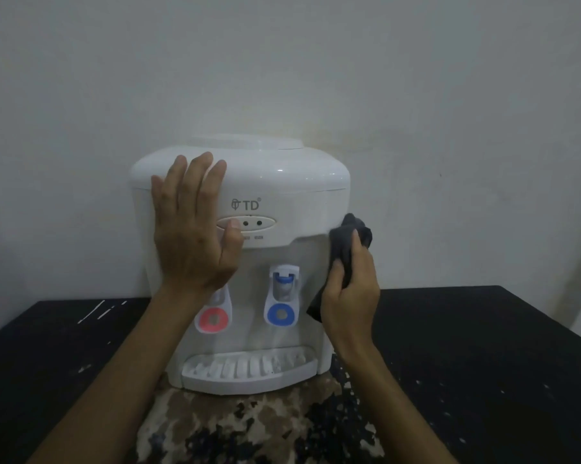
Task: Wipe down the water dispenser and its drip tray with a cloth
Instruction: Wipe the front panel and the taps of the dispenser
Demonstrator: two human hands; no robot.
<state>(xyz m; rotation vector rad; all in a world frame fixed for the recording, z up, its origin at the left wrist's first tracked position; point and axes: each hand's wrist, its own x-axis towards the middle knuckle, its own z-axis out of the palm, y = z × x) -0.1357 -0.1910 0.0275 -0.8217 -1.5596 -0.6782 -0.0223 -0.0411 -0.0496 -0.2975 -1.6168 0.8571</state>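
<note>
Head view: the water dispenser (282, 182) stands upright at the middle of the table's (483, 346) far edge, its back to the wall.
Facing: taps and drip tray (249, 370) point towards me; long axis vertical.
Left hand (192, 236): flat on the upper left front, fingers straight, bracing, gripping nothing.
Right hand (349, 296): my fingers curl round the dark cloth (349, 236), pressing it to the right front corner under the top housing.
Handling, judged: cloth soft, bunches readily; shell smooth, stiff, probably light without a bottle, may slide unbraced; take the tray by its front rim.
</note>
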